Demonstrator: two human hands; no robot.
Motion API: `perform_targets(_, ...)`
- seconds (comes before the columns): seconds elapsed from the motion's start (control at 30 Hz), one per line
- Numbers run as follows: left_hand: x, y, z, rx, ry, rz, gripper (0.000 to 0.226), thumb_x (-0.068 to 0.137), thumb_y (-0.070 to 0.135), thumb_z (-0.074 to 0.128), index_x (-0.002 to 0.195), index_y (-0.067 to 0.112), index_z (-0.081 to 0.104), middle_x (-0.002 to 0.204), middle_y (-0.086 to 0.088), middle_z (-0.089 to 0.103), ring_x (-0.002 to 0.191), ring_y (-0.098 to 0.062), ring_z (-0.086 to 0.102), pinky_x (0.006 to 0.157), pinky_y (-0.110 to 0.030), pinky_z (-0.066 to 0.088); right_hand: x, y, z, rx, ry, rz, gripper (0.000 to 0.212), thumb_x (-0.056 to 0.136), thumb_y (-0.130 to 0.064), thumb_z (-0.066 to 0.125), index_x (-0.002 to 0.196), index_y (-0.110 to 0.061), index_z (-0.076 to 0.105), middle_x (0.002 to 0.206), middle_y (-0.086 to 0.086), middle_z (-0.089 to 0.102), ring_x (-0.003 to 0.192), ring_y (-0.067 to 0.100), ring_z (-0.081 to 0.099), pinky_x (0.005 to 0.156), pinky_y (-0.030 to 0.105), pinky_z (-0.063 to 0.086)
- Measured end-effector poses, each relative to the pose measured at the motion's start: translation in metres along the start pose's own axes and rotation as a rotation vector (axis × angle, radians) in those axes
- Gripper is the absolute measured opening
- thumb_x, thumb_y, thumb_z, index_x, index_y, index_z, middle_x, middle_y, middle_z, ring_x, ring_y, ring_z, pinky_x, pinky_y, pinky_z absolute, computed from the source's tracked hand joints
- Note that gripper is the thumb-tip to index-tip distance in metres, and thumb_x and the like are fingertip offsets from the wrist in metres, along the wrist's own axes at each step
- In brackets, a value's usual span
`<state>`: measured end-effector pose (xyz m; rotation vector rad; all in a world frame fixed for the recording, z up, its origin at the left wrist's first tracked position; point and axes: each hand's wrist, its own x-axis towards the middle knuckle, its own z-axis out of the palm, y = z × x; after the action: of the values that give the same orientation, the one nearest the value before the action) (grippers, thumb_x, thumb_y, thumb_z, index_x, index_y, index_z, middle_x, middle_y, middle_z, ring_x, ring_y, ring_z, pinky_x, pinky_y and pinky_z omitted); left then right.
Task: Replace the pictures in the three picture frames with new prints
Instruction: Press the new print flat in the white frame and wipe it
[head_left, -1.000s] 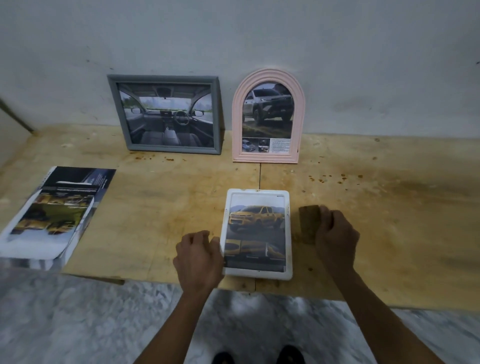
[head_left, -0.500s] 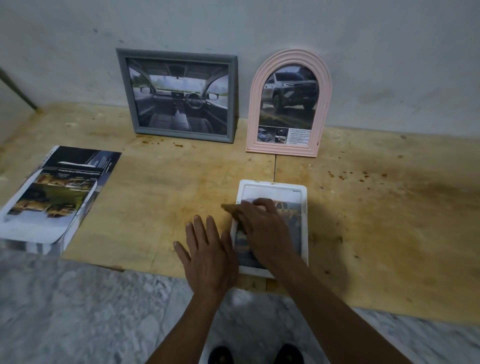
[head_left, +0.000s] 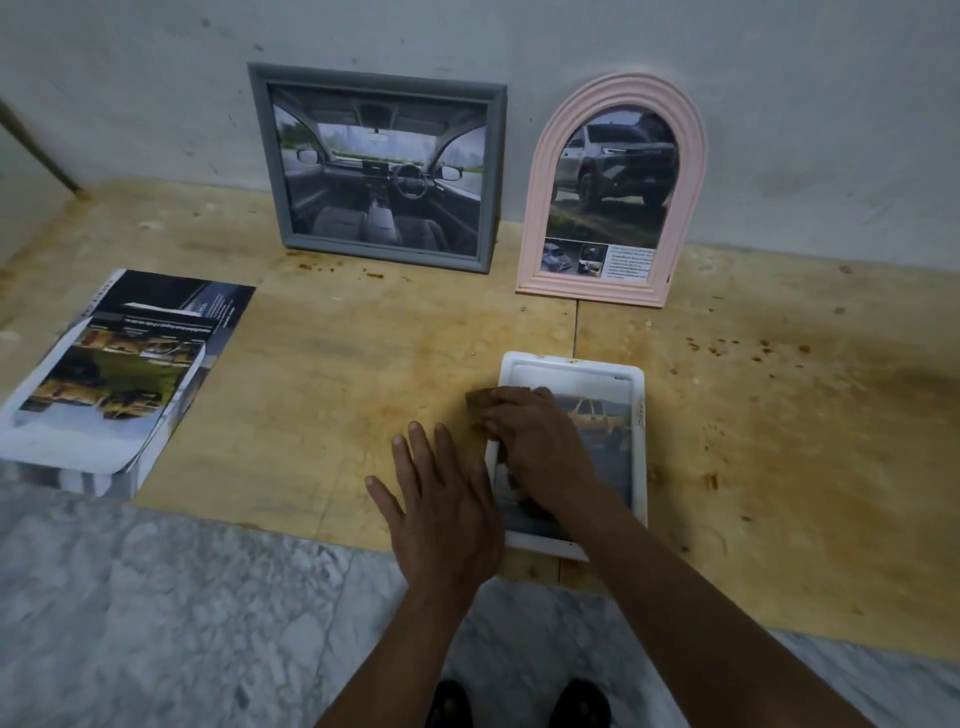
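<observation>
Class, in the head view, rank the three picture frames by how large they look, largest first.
1. Grey frame, leaning on the wall.
2. Pink arched frame.
3. White frame, flat on the board; hands cover part, and it is nearer, so third place is unsure.

The single head-worn camera looked forward and steeply down, close above the plywood floor (head_left: 363, 364) beside the wall (head_left: 779, 78).

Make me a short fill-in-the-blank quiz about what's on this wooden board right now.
1. The arched frame leaning on the wall is ____ in colour.
2. The white frame lies ____ on the board.
3. The right hand presses a brown ____ onto the white frame.
4. The left hand rests to the ____ of the white frame.

Missing words: pink; flat; cloth; left
</observation>
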<state>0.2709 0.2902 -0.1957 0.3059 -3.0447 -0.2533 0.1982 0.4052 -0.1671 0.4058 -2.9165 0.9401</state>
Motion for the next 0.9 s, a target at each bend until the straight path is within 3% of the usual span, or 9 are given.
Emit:
perform_targets(0.27, 0.000, -0.001, 0.000, -0.010, -0.015, 0.010, 0.062, 0.103, 0.045, 0.021, 0.150, 0.009, 0.040, 0.158, -0.017, 0.032, 0.149, -0.033, 0.024, 0.114, -0.065, 0.016, 0.028, 0.002, -0.007, -0.031, 0.045, 0.061, 0.017, 0.090, -0.001, 0.059, 0.096, -0.001, 0.076, 0.106, 0.012, 0.066, 0.093, 0.027, 0.054, 0.076, 0.033, 0.044)
perform_targets(0.53, 0.016, 0.001, -0.002, -0.022, 0.008, 0.132, 0.055, 0.098, 0.035, 0.039, 0.145, 0.007, 0.046, 0.154, -0.018, 0.039, 0.145, -0.035, 0.032, 0.112, -0.067, 0.019, 0.039, 0.006, -0.007, -0.071, 0.064, 0.130, 0.014, 0.091, -0.009, 0.061, 0.097, 0.002, 0.069, 0.097, 0.015, 0.064, 0.089, 0.026, 0.058, 0.070, 0.022, 0.033)
perform_targets(0.77, 0.044, 0.014, 0.004, -0.133, -0.069, 0.139, 0.067, 0.099, 0.045, 0.009, 0.153, 0.012, 0.032, 0.162, -0.012, 0.024, 0.152, -0.029, 0.014, 0.117, -0.063, 0.009, 0.042, 0.009, -0.007, -0.048, 0.072, 0.140, 0.013, 0.090, -0.009, 0.064, 0.095, 0.001, 0.068, 0.096, 0.014, 0.064, 0.088, 0.026, 0.060, 0.075, 0.030, 0.046)
perform_targets(0.9, 0.041, 0.017, 0.008, -0.117, -0.046, 0.106, 0.064, 0.101, 0.045, 0.010, 0.152, 0.016, 0.034, 0.163, -0.008, 0.025, 0.153, -0.025, 0.015, 0.117, -0.061, 0.011, 0.043, 0.011, -0.008, -0.132, 0.020, 0.028, 0.013, 0.088, 0.000, 0.062, 0.099, 0.000, 0.070, 0.102, 0.012, 0.060, 0.093, 0.025, 0.054, 0.074, 0.035, 0.053)
